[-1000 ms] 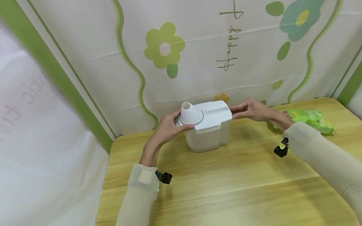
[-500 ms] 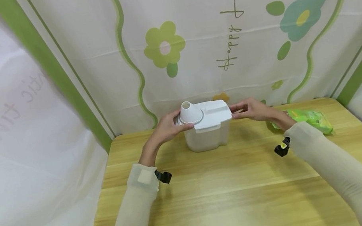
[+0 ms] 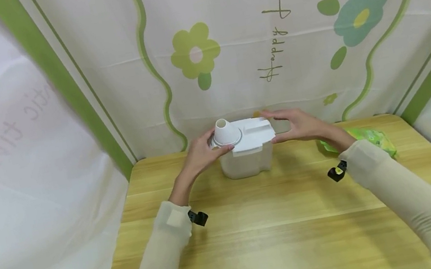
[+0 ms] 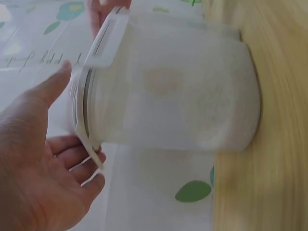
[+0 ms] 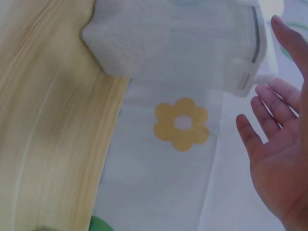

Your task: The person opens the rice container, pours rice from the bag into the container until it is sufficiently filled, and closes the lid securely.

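A translucent white plastic storage container (image 3: 246, 162) stands upright at the back of the table. Its white lid (image 3: 256, 134) is on, bearing a cone-shaped spout (image 3: 224, 133) with a round opening at the top. My left hand (image 3: 203, 152) is at the lid's left end; in the left wrist view its thumb (image 4: 54, 86) is straight and its fingers lie loosely by the lid's tab. At the right end, my right hand (image 3: 298, 124) is spread around the lid's corner. The right wrist view shows its relaxed fingers (image 5: 269, 113) close to the lid, holding nothing.
A green packet (image 3: 372, 138) lies on the wooden table (image 3: 258, 228) behind my right forearm. A white curtain (image 3: 246, 61) with printed flowers hangs right behind the table's back edge. White sheets (image 3: 25, 187) also hang at the sides.
My right hand has spread its fingers, moving from the lid's right edge up around its corner. The left hand has shifted slightly and loosened. The container has stayed in place.
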The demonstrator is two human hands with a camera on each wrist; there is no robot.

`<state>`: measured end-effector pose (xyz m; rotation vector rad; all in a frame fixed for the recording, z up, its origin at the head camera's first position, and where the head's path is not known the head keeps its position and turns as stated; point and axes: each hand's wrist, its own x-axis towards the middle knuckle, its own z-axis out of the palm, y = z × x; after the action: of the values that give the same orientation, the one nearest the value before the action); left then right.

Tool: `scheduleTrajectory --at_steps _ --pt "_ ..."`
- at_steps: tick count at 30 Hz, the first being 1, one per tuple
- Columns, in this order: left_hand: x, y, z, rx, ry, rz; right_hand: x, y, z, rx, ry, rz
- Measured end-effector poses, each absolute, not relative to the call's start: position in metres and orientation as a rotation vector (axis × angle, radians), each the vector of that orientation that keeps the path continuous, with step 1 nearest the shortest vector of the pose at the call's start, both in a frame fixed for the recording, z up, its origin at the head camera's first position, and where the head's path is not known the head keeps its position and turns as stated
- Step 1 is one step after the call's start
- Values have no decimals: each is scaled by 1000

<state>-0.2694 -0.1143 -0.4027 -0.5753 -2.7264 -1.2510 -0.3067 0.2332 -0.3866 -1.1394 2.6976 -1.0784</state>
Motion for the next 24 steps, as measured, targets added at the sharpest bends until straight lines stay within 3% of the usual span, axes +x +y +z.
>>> scheduleTrajectory --at_steps 10,24 --pt "-266 -102 -405 -444 -2643 -1283 -307 225 -389 -1225 2769 -912" --pt "-277 -109 -398 -491 -2743 -1317 -291 223 -393 -1287 2944 -826"
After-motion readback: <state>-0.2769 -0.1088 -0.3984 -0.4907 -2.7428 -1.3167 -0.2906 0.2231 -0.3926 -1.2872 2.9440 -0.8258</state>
